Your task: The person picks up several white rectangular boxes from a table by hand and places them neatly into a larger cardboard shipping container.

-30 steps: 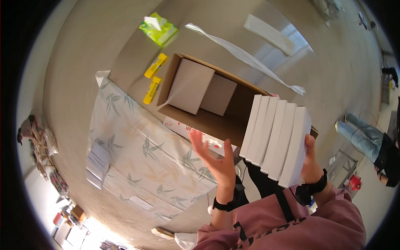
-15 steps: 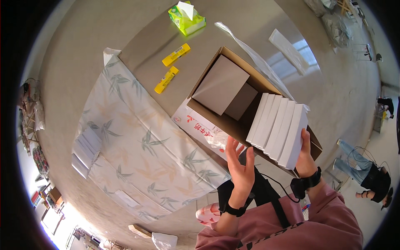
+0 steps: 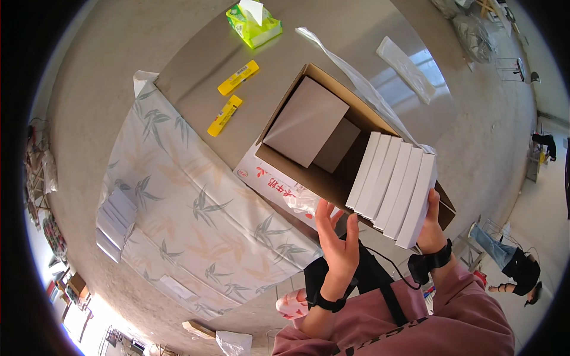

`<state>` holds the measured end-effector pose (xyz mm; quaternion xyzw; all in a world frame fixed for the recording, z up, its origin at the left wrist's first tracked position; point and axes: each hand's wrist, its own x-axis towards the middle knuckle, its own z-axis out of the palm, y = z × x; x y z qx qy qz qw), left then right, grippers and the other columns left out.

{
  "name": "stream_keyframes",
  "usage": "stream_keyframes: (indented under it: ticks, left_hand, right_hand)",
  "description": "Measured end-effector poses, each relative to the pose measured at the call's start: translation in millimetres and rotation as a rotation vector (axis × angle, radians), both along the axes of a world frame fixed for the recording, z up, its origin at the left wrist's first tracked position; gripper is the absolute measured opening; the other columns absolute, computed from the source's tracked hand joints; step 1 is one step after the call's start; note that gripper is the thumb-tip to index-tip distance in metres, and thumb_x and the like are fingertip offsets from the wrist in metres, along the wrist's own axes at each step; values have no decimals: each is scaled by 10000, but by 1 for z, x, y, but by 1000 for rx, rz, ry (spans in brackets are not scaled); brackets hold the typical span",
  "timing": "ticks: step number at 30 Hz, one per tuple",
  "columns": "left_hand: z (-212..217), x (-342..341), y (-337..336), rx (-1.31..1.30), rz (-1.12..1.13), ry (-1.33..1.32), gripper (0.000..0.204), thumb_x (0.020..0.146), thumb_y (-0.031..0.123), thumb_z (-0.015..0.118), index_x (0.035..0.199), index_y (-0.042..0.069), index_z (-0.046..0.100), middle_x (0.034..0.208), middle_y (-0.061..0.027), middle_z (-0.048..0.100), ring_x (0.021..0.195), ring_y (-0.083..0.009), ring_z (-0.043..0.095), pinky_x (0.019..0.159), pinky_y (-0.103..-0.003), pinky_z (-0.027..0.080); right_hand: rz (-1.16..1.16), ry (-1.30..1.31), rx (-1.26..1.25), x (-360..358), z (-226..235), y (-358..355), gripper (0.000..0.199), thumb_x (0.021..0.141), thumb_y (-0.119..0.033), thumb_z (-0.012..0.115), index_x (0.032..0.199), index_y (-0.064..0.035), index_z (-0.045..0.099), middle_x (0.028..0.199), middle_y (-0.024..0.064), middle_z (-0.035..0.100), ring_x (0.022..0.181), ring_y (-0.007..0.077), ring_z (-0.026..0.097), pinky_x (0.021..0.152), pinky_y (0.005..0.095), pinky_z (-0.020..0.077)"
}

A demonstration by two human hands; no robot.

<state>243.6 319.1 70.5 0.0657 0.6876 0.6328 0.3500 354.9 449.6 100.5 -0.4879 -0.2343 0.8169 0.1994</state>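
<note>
Several slim white boxes (image 3: 389, 187) stand in a leaning row at the right end of an open cardboard box (image 3: 289, 175), some overhanging its near edge. My right hand (image 3: 432, 228) is closed around the outer end of this row, its far fingers hidden behind the last white box. By the near wall of the cardboard box, my left hand (image 3: 339, 249) has its fingers apart, with nothing in it. Its fingertips are close to the lower left end of the row; whether they touch the wall I cannot tell. Grey-brown panels (image 3: 307, 121) fill the left part of the cardboard box.
Two yellow boxes (image 3: 238, 78) and a green tissue pack (image 3: 253, 26) lie on the shiny table (image 3: 196, 65). Leaf-printed cloth (image 3: 184, 202) covers its left side, with more white boxes (image 3: 116, 221) there. Plastic strips (image 3: 405, 68) lie behind. A person (image 3: 515, 258) is at the right.
The whole view has shifted slightly, moving the table things leftward. My right hand keeps its hold on the row. My left hand stays spread near the box wall.
</note>
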Motion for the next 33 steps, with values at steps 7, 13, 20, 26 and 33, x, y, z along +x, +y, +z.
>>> stream_keyframes:
  ticks: [7,13,20,26,33]
  left_hand:
    - [3,0,2,6,2,-23,524,907,46,531,1362,-8,275,1320,-132,394,1180,-234,451,936,-362,409]
    - [1,1,1,1,5,-17,532,907,48,538,1363,-9,272,1314,-120,399,1175,-227,453,929,-354,413]
    - [1,1,0,-11,12,-20,515,909,46,533,1355,-7,280,1333,-114,375,1185,-228,446,929,-352,415]
    - [1,4,2,4,-1,-23,493,909,23,506,1350,-2,287,1350,-124,354,1197,-238,438,928,-354,423]
    - [1,3,3,11,5,-1,491,909,12,500,1349,-12,285,1341,-128,364,1189,-229,445,912,-355,440]
  right_hand:
    - [-4,28,-18,-1,-2,3,737,830,-523,589,1353,-46,387,1278,112,531,1142,213,549,943,356,466]
    - [-13,26,-40,-12,0,5,676,856,-459,587,1345,-37,389,1278,101,525,1161,210,533,974,353,438]
    - [24,-186,-92,-44,-11,10,537,879,-368,574,1287,-44,443,1207,71,544,1120,177,523,962,339,410]
    - [93,-44,-82,-69,-47,24,539,867,-345,603,1279,-36,444,1212,83,531,1128,195,508,983,349,383]
    - [232,103,6,-97,-57,33,581,872,-352,628,1307,-30,418,1253,89,501,1161,192,477,1000,344,368]
